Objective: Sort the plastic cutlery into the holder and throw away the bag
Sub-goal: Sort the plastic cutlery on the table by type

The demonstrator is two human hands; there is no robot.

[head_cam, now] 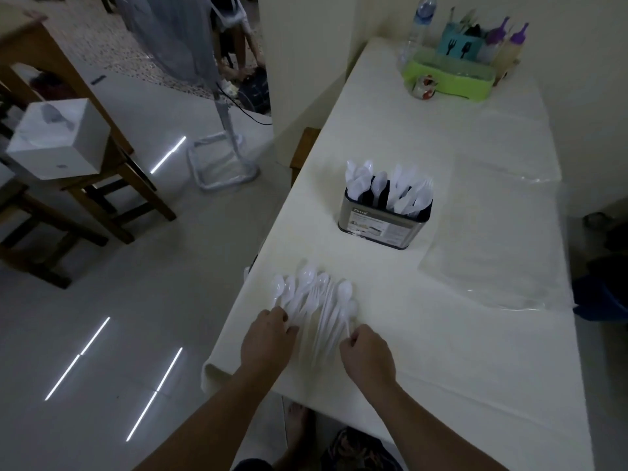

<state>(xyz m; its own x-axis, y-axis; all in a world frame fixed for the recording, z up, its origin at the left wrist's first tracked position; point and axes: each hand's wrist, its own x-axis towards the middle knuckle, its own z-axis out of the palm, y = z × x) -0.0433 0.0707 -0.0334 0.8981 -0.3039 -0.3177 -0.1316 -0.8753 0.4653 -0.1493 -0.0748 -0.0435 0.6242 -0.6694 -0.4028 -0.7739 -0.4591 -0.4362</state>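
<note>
Though half-filled, holder [384, 217] with cutlery [390, 188]

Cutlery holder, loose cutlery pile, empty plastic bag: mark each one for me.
cutlery holder [380, 229]: head view, on its labelled front wall.
loose cutlery pile [316, 297]: head view, on the middle handles.
plastic bag [496, 253]: head view, on its flat clear middle.

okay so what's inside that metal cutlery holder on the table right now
The holder holds white plastic cutlery standing handle-down: spoons in the left slots, more spoons and a fork or two on the right. The handles and the holder's bottom are hidden by its walls.
</note>
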